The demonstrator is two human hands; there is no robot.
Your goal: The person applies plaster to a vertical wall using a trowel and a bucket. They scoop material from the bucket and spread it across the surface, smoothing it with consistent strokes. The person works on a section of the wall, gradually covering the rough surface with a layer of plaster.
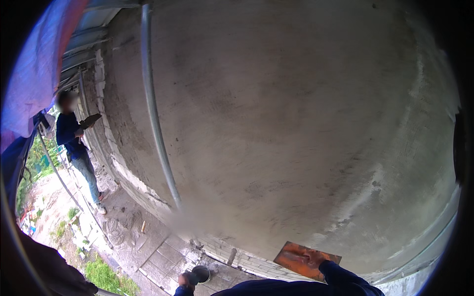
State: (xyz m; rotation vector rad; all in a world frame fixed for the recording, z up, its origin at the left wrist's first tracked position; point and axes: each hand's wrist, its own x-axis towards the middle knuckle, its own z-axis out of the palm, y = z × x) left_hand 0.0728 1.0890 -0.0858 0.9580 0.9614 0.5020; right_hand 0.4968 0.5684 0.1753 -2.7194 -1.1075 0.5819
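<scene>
My right hand (317, 259) is closed on the back of an orange rectangular plastering float (291, 257), a worn board with dark stains. The float lies against or close to the lower part of the grey plastered wall (276, 123); whether it touches cannot be told. Low in the view, my left hand (185, 281) is closed, with a dark object at its fingers that is too small to name. Right beside it is a dark round bucket-like container (201, 273). Whether the hand holds that container is unclear.
A metal pole (154, 113) stands in front of the wall. Mortar-spattered planks (158, 256) run along its foot, above bare brickwork (247, 259). At the left, a co-worker (76, 143) stands on the walkway holding a dark board. Blue sheeting (37, 74) hangs nearby; thin rails edge the drop.
</scene>
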